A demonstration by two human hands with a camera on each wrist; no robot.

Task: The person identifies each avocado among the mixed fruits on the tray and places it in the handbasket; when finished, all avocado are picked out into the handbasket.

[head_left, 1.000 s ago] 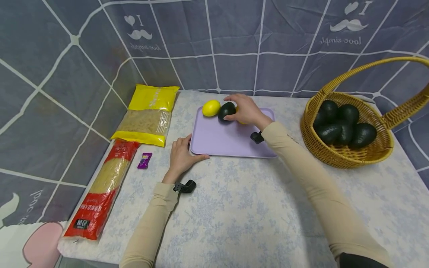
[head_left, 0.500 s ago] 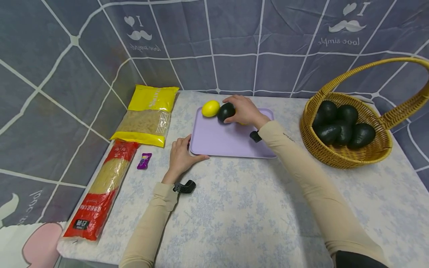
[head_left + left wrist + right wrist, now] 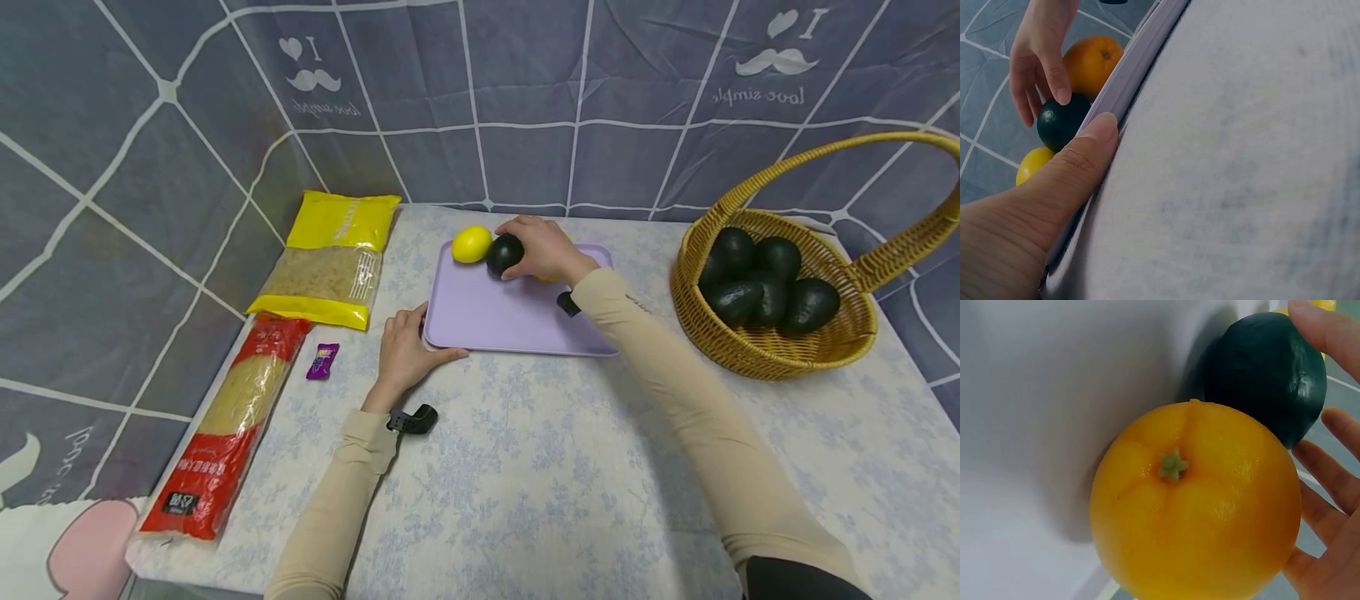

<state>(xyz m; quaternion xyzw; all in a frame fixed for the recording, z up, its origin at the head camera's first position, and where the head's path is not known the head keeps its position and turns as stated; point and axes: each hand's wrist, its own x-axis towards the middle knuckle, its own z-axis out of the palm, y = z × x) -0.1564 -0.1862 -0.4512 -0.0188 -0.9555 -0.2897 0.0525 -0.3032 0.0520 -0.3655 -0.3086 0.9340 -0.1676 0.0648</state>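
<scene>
On the lilac tray (image 3: 517, 321), a dark green avocado (image 3: 505, 256) stands end-up between a yellow lemon (image 3: 472, 245) and an orange (image 3: 1194, 506). My right hand (image 3: 542, 248) holds the avocado, thumb on its near side and fingers on the far side. In the head view that hand mostly hides the orange, but both wrist views show it. At the tray's front left corner rests my left hand (image 3: 407, 346), its straight thumb along the front rim and its fingers at the left edge. The left fingertips are partly hidden.
A wicker basket (image 3: 780, 367) with several avocados and a tall handle stands right. On the left lie a yellow pasta bag (image 3: 326, 258), a red spaghetti packet (image 3: 232, 425) and a small purple wrapped sweet (image 3: 322, 362). A tile-patterned cloth (image 3: 525, 100) hangs behind.
My right hand and forearm have shifted slightly left, and its fingers sit closer round the avocado. My left hand stays at the tray corner.
</scene>
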